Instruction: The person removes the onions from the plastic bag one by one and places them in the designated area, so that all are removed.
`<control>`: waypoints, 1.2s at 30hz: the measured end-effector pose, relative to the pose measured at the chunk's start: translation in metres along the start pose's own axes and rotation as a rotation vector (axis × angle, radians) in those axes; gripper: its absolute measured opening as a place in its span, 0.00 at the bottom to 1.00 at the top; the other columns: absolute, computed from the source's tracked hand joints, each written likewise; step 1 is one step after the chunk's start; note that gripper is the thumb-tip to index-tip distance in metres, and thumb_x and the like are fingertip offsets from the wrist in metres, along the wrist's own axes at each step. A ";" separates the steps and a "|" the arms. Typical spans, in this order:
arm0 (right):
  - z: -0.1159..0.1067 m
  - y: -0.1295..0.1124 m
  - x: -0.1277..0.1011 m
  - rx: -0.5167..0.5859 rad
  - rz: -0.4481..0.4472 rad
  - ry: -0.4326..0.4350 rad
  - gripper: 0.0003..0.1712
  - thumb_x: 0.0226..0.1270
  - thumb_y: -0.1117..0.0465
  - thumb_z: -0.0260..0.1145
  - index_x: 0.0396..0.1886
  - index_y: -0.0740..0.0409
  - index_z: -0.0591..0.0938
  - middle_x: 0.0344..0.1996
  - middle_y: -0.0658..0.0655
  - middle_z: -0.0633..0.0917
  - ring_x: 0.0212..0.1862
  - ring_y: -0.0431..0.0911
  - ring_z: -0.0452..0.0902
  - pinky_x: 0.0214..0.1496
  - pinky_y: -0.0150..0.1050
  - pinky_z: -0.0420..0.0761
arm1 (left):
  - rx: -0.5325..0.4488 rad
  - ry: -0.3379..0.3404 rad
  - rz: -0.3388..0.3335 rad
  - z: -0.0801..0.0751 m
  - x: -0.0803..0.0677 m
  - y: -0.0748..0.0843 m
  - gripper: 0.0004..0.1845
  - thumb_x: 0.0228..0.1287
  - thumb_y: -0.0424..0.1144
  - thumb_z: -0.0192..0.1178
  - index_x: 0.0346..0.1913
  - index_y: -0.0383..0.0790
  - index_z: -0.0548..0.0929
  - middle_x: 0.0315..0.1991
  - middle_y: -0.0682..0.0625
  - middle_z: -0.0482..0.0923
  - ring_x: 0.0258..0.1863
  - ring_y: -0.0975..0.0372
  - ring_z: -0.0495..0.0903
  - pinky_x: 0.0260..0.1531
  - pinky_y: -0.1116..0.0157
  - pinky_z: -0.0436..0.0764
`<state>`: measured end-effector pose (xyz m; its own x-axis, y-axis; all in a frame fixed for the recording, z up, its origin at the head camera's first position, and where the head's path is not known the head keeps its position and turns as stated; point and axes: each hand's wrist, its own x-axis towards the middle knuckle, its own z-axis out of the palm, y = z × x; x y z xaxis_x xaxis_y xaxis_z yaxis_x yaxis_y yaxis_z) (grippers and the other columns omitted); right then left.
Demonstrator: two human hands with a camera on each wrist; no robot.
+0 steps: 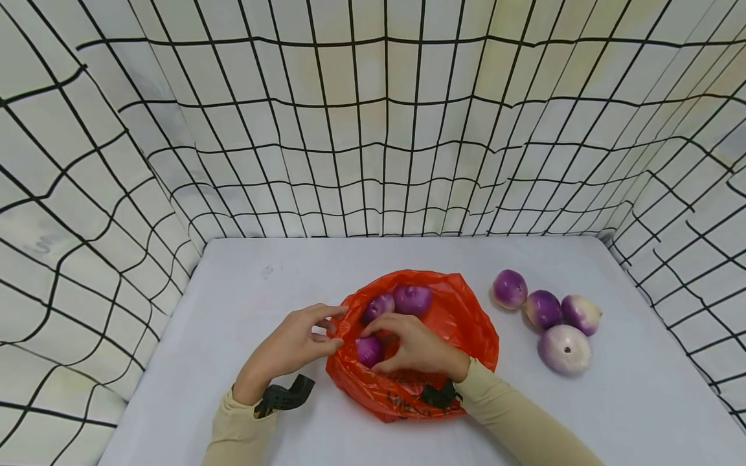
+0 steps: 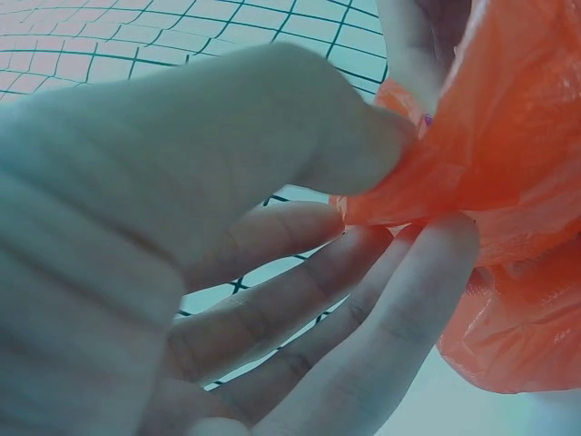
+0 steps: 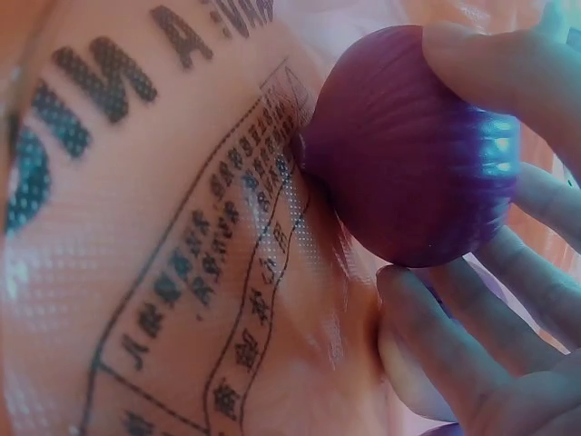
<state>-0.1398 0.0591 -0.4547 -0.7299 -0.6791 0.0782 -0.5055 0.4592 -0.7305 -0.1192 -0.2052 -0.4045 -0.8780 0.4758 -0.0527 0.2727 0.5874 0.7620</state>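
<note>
A red plastic bag (image 1: 466, 310) lies with its mouth spread wide on the white table. My left hand (image 1: 291, 343) pinches the bag's left rim; in the left wrist view the thumb and fingers (image 2: 399, 318) take the red film from both sides. Inside the bag, my right hand (image 1: 422, 346) grips a purple onion (image 1: 368, 351) between thumb and fingers. The right wrist view shows this onion (image 3: 399, 154) close against the bag's printed wall. Two more purple onions, one (image 1: 379, 308) and another (image 1: 413, 299), sit at the back of the bag.
Several onions stand grouped right of the bag: a purple one (image 1: 509, 288), a two-toned one (image 1: 543, 309), a paler one (image 1: 581, 314) and a large whitish one (image 1: 565, 349). Black netting (image 1: 384, 142) over pale walls surrounds the table (image 1: 262, 272) at the back and sides.
</note>
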 end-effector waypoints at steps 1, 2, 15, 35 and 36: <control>0.000 0.000 0.000 -0.001 -0.002 0.000 0.29 0.53 0.52 0.84 0.56 0.43 0.85 0.56 0.45 0.86 0.59 0.40 0.80 0.62 0.35 0.85 | -0.002 0.000 -0.001 0.000 0.000 0.000 0.29 0.67 0.40 0.68 0.69 0.37 0.78 0.61 0.44 0.82 0.56 0.52 0.84 0.52 0.59 0.90; 0.000 0.000 0.000 -0.001 -0.002 0.000 0.29 0.53 0.53 0.84 0.56 0.43 0.85 0.56 0.45 0.87 0.58 0.40 0.80 0.62 0.35 0.85 | -0.002 0.000 -0.003 0.000 0.000 0.001 0.29 0.67 0.40 0.68 0.69 0.37 0.78 0.61 0.44 0.82 0.56 0.52 0.84 0.52 0.58 0.90; 0.004 0.003 -0.002 -0.046 -0.027 -0.014 0.28 0.54 0.53 0.82 0.56 0.43 0.84 0.56 0.44 0.86 0.58 0.39 0.79 0.61 0.32 0.84 | 0.006 0.006 0.021 0.001 -0.002 0.001 0.28 0.67 0.40 0.68 0.69 0.37 0.78 0.61 0.44 0.83 0.56 0.52 0.85 0.51 0.59 0.90; -0.014 0.004 -0.016 0.079 0.026 0.022 0.27 0.55 0.55 0.82 0.55 0.46 0.83 0.57 0.47 0.84 0.59 0.44 0.83 0.57 0.31 0.87 | 0.004 0.002 0.023 0.001 -0.002 0.003 0.29 0.67 0.41 0.68 0.69 0.37 0.78 0.59 0.44 0.83 0.56 0.50 0.85 0.49 0.59 0.91; -0.015 0.003 -0.017 0.079 0.023 0.025 0.27 0.55 0.55 0.82 0.55 0.46 0.83 0.57 0.47 0.84 0.59 0.44 0.83 0.57 0.31 0.87 | 0.006 0.002 0.023 0.001 -0.002 0.003 0.29 0.67 0.41 0.68 0.69 0.37 0.78 0.59 0.44 0.83 0.55 0.51 0.85 0.49 0.59 0.91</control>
<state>-0.1362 0.0806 -0.4484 -0.7527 -0.6538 0.0772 -0.4512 0.4270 -0.7836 -0.1161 -0.2042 -0.4026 -0.8722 0.4880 -0.0334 0.2957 0.5804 0.7588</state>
